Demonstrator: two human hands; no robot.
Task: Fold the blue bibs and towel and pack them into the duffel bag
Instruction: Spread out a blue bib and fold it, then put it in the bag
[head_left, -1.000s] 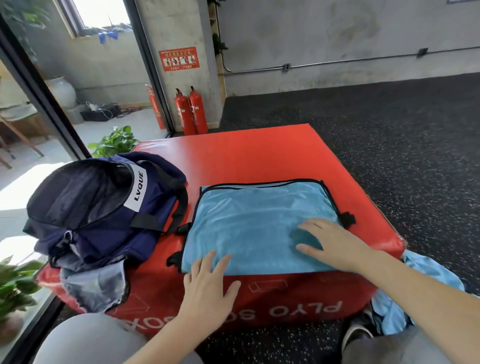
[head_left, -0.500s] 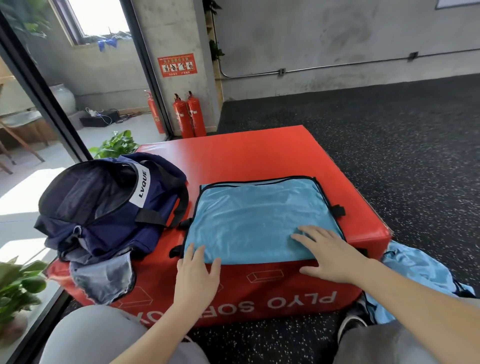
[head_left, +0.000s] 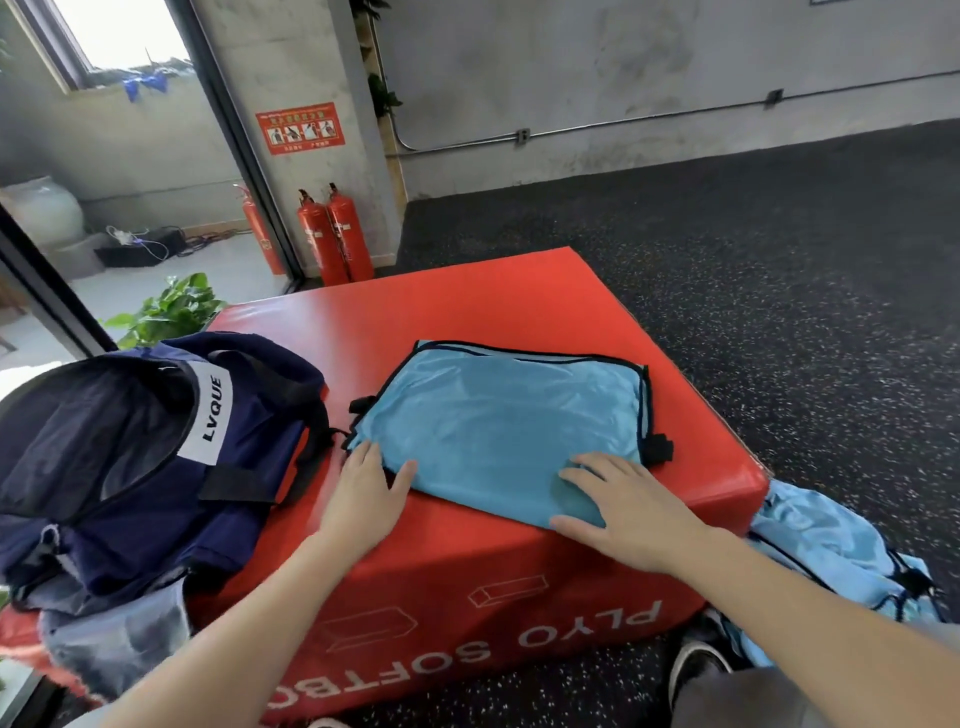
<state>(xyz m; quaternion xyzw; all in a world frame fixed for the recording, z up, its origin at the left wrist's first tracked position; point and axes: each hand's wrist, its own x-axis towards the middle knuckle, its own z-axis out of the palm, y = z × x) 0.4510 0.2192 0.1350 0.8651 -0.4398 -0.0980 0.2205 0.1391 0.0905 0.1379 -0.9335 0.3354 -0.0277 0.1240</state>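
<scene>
1. A folded light-blue bib (head_left: 498, 421) lies flat on top of a red soft box (head_left: 519, 301), toward its near right part. It makes a rough rectangle, edged in thin black piping, with small black strap tabs at its left and right sides. The fabric is smooth and faintly shiny, with shallow creases running across it.
2. The left hand (head_left: 363, 493) rests at the bib's near left corner. Its fingers are straight and close together, and the thumb lies on the blue edge; most of the palm is on the red surface.
3. The right hand (head_left: 628, 504) lies flat on the bib's near right corner, fingers spread and pointing left, right at the near edge of the box.
4. A navy duffel bag (head_left: 156, 457) sits on the left part of the box, just beside the bib. It is open at the top, showing a dark interior, and carries a white label reading LVQUE. It slumps over the near left edge.
5. More light-blue cloth (head_left: 836, 551) with black trim lies crumpled on the dark speckled floor (head_left: 779, 234), right of the box.
6. Red fire extinguishers (head_left: 335, 234) stand against the far wall, with a leafy plant (head_left: 171, 309) to their left.
</scene>
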